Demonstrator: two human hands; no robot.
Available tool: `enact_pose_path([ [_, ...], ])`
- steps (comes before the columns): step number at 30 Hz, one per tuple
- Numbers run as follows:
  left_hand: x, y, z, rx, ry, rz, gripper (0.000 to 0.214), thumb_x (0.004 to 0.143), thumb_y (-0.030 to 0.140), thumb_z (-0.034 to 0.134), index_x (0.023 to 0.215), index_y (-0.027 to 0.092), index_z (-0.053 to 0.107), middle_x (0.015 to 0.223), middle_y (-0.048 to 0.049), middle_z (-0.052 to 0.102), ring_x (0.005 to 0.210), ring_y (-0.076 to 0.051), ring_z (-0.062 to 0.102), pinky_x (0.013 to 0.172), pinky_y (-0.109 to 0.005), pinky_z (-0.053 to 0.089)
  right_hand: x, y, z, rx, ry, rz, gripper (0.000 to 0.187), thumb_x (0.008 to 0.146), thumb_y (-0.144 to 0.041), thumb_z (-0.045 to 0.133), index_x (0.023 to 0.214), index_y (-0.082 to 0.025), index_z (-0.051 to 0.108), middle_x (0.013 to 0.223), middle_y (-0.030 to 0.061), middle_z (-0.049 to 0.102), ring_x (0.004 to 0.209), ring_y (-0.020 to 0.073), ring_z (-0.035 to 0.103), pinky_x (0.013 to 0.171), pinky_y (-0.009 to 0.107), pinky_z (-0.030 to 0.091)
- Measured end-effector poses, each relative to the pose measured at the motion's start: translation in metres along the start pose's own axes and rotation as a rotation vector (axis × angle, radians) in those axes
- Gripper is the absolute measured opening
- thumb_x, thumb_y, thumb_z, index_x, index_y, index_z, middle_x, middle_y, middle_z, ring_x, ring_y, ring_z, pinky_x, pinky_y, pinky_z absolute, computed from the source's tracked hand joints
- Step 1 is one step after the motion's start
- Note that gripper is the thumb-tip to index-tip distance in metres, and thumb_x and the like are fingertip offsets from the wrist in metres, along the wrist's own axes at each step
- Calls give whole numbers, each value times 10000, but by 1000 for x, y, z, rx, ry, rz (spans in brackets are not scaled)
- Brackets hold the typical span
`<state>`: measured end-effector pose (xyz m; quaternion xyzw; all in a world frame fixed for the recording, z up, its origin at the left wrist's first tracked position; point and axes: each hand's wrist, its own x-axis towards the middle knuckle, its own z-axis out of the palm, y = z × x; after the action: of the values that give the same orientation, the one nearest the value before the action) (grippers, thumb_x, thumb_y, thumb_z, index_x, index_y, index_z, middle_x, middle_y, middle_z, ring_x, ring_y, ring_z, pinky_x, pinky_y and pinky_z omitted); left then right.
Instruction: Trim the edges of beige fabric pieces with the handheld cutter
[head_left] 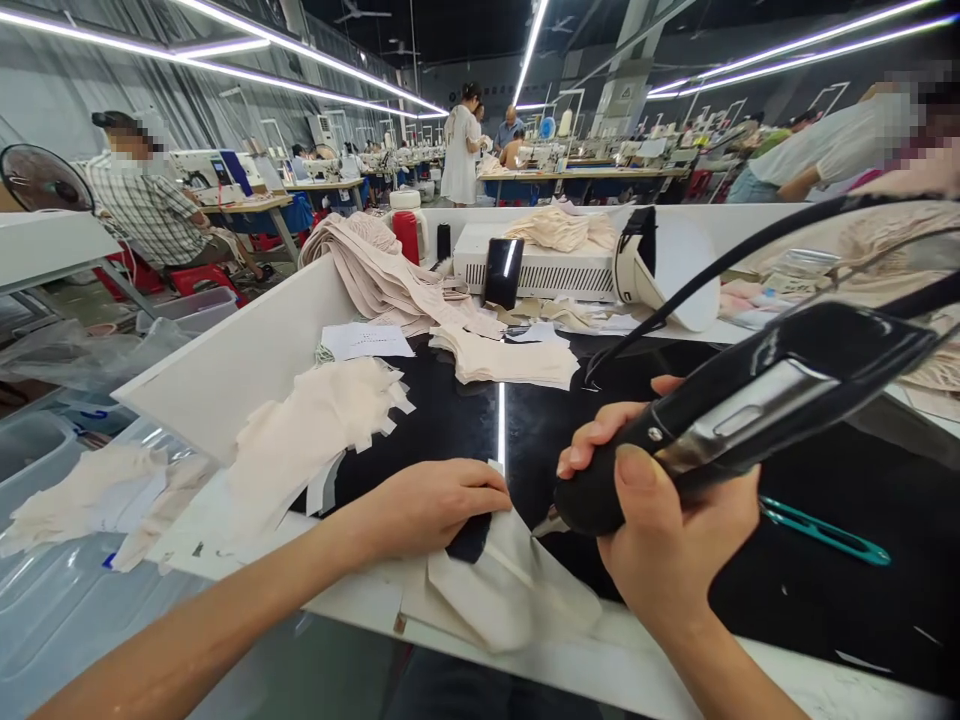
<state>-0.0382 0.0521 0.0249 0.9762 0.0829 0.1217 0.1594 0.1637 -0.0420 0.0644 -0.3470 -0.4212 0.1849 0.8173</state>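
Note:
My right hand (660,520) is closed around a black corded hand tool (750,405), its metal tip (546,524) pointing down at a cream fabric piece (495,590) at the table's near edge. My left hand (431,505) presses flat on that fabric, fingers curled slightly, just left of the tip. The tool's black cable (750,255) arcs up to the right. The work surface is a glossy black table top (825,600).
Stacks of cream fabric pieces (300,440) lie left and at the back (510,360). Teal thread snips (825,535) rest at right. A white machine box (547,265), a phone (502,272) and a red bottle (406,235) stand behind. Other people work at sewing tables beyond.

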Motion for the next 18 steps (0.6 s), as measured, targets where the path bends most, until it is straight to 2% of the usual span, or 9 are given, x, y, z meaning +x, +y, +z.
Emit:
enact_pose_path([
  [7,-7,9,-16,127,-105,22,624,1001,-49,557,1503,281,726,1524,-92,720,1306,-236,760,1019,-271,636,-3,1,3,16,-8,14,395,953,-436,958,1167,-291,659,898,-46,786,611,126,730,568,269,654],
  [13,-9,13,-18,230,-132,64,651,994,-59,552,1519,286,722,1518,-105,702,1269,-255,753,1042,-312,643,-4,2,6,12,21,27,371,935,-374,958,1159,-291,674,878,-43,794,606,126,702,556,264,640],
  [18,-10,13,-16,253,-142,59,667,996,-45,557,1548,299,703,1541,-115,685,1283,-253,742,1071,-326,648,-2,4,7,38,11,32,386,939,-425,968,1166,-293,685,889,-53,798,643,118,717,593,250,649],
])
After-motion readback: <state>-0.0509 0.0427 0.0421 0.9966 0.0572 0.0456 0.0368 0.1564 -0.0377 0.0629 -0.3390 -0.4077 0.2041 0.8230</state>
